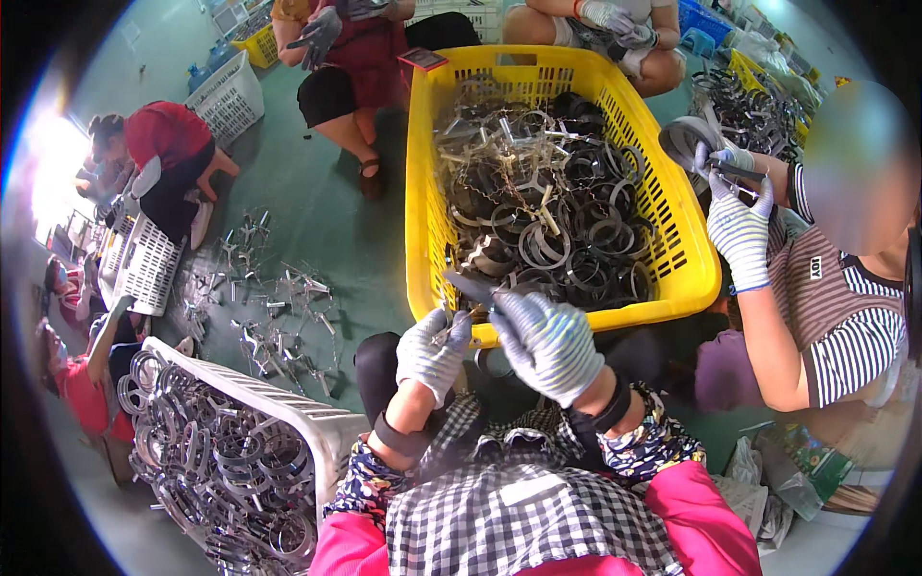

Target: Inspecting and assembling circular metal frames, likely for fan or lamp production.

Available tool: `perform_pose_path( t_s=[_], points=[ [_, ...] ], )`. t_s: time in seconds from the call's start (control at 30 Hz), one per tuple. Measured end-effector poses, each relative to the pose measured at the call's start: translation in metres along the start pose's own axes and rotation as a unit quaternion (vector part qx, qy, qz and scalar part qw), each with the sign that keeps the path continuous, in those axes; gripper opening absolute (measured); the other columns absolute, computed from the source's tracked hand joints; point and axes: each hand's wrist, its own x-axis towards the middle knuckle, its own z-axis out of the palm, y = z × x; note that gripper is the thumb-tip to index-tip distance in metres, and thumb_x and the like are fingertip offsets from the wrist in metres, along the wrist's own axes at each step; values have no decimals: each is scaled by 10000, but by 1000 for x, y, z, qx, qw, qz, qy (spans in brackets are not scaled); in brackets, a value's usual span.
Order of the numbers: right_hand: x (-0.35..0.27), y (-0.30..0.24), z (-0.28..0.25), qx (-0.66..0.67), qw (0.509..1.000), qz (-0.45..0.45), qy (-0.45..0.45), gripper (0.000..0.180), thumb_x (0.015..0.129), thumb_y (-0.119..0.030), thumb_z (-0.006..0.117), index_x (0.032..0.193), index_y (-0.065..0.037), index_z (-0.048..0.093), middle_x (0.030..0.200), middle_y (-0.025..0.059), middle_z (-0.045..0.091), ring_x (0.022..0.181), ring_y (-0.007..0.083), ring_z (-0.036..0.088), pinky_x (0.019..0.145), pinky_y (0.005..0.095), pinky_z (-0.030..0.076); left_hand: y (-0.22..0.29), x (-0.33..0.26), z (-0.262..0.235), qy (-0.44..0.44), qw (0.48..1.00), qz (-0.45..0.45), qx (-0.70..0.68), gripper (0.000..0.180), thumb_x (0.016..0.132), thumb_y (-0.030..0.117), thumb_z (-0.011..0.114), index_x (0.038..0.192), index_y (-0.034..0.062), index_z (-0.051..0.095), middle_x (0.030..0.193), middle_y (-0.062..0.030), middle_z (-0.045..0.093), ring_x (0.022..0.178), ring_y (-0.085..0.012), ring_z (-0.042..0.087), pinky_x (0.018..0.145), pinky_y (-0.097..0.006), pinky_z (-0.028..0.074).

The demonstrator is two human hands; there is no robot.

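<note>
Both my hands wear white striped gloves and meet just over the near edge of a yellow plastic basket (706,278). My right hand (552,348) is closed around a dark flat tool like a knife (468,288), its grey end pointing up and left. My left hand (434,353) is pinched at its fingertips on a small shiny metal piece (444,331), mostly hidden by the glove. The basket holds many dark and silver metal rings (545,240), with clear, shiny scraps (509,144) heaped over them toward the far side.
To my left stands a white crate (331,427) full of metal rings (240,451). Metal scraps (279,317) litter the green floor. A co-worker at right holds dark rings (684,139) in gloved hands. Other people sit beyond the basket and at far left. Plastic bags (783,470) lie at lower right.
</note>
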Motion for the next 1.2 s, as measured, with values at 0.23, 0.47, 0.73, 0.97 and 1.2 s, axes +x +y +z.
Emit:
perform_pose_path(
  t_s=[0.23,0.47,0.73,0.97,1.2],
  points=[
    [-7,-20,13,194,979,41,39,284,851,-135,649,1113,-31,612,929,142,669,608,273,637,554,347,518,-19,6,-3,12,990,42,132,211,840,257,647,908,58,629,765,-81,655,639,-212,603,595,-316,481],
    [-4,43,7,632,707,312,-63,263,916,1,559,1173,9,612,874,14,654,599,-61,406,498,91,317,19,-18,-10,-107,992,38,56,259,854,230,612,979,12,674,872,-92,696,740,-161,658,703,-284,517],
    [-6,29,42,464,817,334,-78,205,894,-100,620,1061,9,666,935,109,708,811,115,639,745,251,515,24,-34,-2,-51,998,28,-38,240,916,194,568,926,-19,679,872,-66,704,712,-110,634,671,-234,501],
    [-5,30,13,400,898,180,-18,575,793,-349,755,1224,-15,571,1122,99,617,862,118,584,733,256,488,33,-13,-7,-110,951,-138,-253,272,880,320,634,893,49,641,657,45,555,465,-53,412,422,-200,281],
    [-16,9,33,275,948,156,-39,511,716,-287,786,1106,-15,599,1022,155,642,830,316,658,716,357,542,29,-24,-3,-97,829,-295,-465,214,926,321,563,891,111,584,651,40,507,504,-43,425,455,-192,310]
  ],
)
